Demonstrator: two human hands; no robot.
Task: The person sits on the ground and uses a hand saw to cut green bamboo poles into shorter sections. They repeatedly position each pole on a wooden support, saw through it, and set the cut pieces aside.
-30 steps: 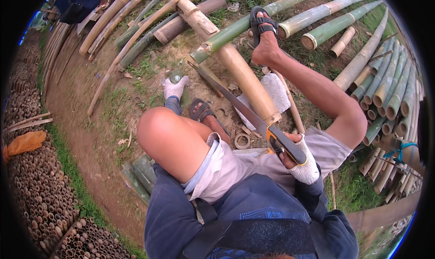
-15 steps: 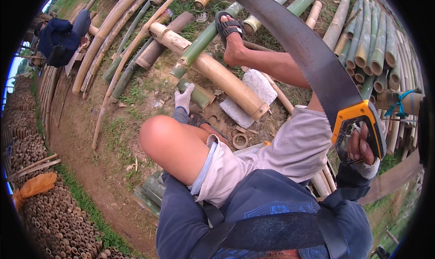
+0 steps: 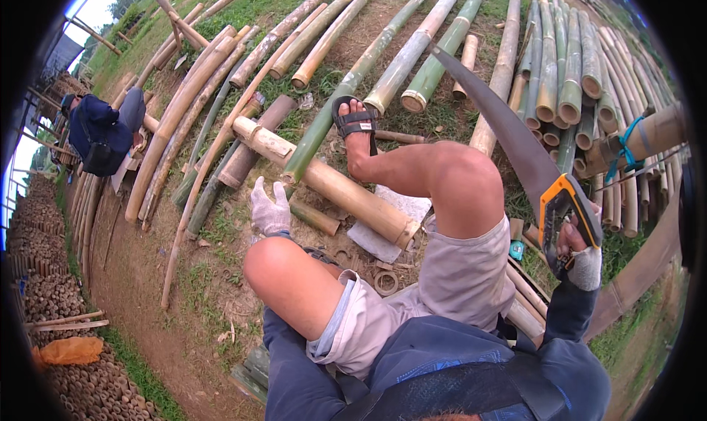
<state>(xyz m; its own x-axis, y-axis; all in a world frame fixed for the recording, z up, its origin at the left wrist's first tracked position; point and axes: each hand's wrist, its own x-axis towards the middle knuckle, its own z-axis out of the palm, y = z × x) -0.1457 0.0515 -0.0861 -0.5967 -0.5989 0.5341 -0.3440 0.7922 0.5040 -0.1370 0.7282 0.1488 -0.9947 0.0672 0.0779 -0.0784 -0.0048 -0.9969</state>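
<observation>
My right hand (image 3: 571, 240), in a fingerless glove, is closed round the orange-and-black handle of a handsaw (image 3: 501, 119). The curved blade points up and away to the left, clear of the bamboo. My left hand (image 3: 270, 209), in a pale glove, is open with fingers apart beside the near end of a green bamboo pole (image 3: 324, 130). That pole lies across a thick tan bamboo log (image 3: 346, 189), with my sandalled foot (image 3: 356, 126) on it. A short green bamboo piece (image 3: 315, 216) lies on the ground close to my left hand, partly covered by the pole's end.
A pale stone slab (image 3: 375, 237) supports the log's near end. Cut bamboo rings (image 3: 385, 282) lie between my legs. More poles (image 3: 427, 75) stretch away ahead, with a stack (image 3: 571, 89) at right. A person (image 3: 99, 130) sits at far left beyond long poles. A teal tape measure (image 3: 517, 250) lies by my right knee.
My left hand has let go of the short bamboo piece and moved left, its fingers spreading. The saw has swung lower and farther from the view. My view has tilted up.
</observation>
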